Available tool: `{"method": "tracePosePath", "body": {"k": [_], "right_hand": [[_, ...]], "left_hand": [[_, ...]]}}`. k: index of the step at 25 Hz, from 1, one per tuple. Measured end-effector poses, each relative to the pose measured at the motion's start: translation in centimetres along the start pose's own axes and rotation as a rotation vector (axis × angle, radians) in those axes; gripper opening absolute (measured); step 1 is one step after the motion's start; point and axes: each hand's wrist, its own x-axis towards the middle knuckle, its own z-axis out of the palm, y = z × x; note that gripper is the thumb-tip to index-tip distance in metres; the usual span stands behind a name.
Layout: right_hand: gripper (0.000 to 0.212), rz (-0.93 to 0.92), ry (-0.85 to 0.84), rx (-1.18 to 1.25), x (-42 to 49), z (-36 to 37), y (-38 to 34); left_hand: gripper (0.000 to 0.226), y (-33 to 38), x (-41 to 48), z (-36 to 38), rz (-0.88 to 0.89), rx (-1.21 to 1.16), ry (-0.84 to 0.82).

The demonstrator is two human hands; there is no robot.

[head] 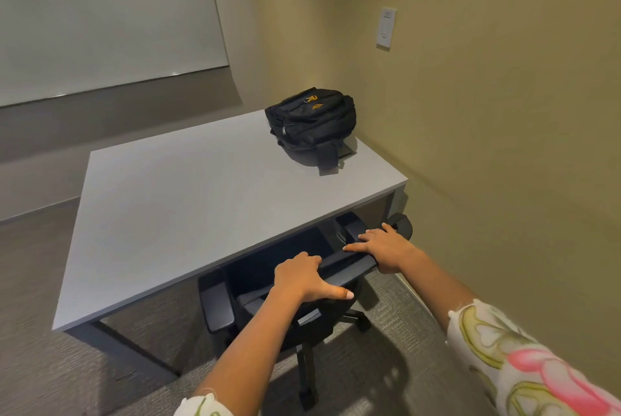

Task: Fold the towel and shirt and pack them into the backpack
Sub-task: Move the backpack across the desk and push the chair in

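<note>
A pale whiteboard fills the far left wall. Below it, in the middle of the scene, stands a light grey table on dark legs, its right end close to the yellowish right wall.

A black office chair on casters is tucked under the table's near edge, its backrest toward the camera and its armrests showing on either side, over grey carpet.

The black backpack lies on the table's far right corner with its front and yellow markings facing up. A strap trails toward the near edge. Whether its zips are closed cannot be told.

A floral sleeve in white, pink and green covers the right arm at the near right.

The left hand grips the top of the chair's backrest, fingers curled over the far side and thumb stretched along the near side. The right hand rests on the same top edge further right, fingers spread and fairly straight, thumb pointing left.

A small white wall switch sits on the right wall.
</note>
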Motion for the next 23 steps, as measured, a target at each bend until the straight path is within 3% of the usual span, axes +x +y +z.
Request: {"method": "tracePosePath", "body": {"k": [16, 23], "right_hand": [[0.075, -0.063, 0.054, -0.002, 8.1, -4.1, -1.2], [0.07, -0.129, 0.118, 0.027, 11.6, -5.0, -2.1]], "left_hand": [[0.109, -5.8, 4.4, -4.7, -0.097, 0.099, -0.068], [0.104, -9.9, 4.4, -4.3, -0.176, -0.059, 0.074]]}}
